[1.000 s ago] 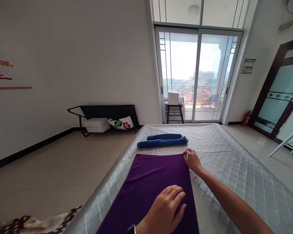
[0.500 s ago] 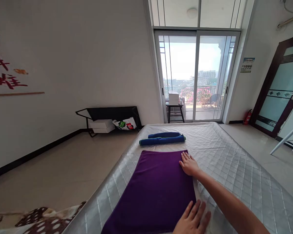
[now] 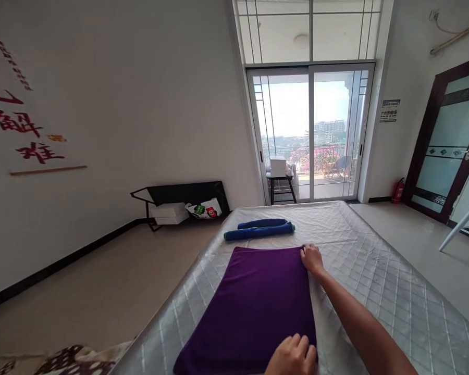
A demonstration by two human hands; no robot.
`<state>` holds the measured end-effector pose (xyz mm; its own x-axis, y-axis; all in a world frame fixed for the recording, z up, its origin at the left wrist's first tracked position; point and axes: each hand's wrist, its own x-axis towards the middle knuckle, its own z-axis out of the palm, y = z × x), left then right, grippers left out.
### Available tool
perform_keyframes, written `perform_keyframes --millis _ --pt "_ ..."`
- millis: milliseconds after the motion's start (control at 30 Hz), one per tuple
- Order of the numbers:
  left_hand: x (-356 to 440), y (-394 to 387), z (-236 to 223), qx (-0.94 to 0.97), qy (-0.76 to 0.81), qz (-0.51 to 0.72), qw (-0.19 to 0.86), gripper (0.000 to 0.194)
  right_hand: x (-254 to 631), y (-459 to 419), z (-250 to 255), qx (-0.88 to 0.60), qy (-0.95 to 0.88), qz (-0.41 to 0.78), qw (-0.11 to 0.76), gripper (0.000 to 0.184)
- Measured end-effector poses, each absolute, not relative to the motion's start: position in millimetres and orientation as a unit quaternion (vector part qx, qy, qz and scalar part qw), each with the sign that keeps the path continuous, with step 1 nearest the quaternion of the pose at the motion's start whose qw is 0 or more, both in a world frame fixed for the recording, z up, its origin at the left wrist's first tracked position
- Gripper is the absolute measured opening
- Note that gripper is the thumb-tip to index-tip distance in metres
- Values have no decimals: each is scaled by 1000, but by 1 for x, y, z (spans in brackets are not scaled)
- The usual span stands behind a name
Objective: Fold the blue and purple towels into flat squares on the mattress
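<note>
A purple cloth (image 3: 254, 307) lies spread flat on a silver quilted mattress cover (image 3: 359, 260). At its far right corner, my right hand (image 3: 311, 259) is closed, fingers curled over the edge and pinching it. Nearer to me, at the bottom of the view, my left hand (image 3: 293, 357) has its fingers bent round the near part of the same right edge. The fingertips of both hands are partly hidden. Beyond the cloth's far edge lie blue rolled cloths (image 3: 260, 230), side by side and apart from my hands.
Left of the bed, a black rack (image 3: 180, 194) holds white boxes (image 3: 170, 212) and a printed bag (image 3: 204, 209). A brown spotted blanket (image 3: 74, 360) is at the lower left. Ahead are glass sliding doors (image 3: 310, 135) and a black stool (image 3: 282, 179); a white-legged stand (image 3: 463, 224) is at right.
Both hands lay flat with fingers stretched on the purple cloth; now their fingers are curled on its right edge. My right hand has shifted slightly right. The view has tilted up a little.
</note>
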<state>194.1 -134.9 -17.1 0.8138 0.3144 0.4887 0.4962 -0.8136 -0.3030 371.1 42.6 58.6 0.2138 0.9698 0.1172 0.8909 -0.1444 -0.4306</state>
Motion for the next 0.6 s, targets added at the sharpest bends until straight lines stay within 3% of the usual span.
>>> perform_keyframes --millis 100,367,600 --pt "207 -135 -14 -923 -183 -230 250 17 373 54 62 -765 -597 106 216 39" --pt "270 -148 -13 -882 -137 -352 282 31 395 60 62 -782 -575 103 218 34" --pt "335 -164 -10 -889 -106 -345 280 34 437 50 64 -801 -562 69 195 33"
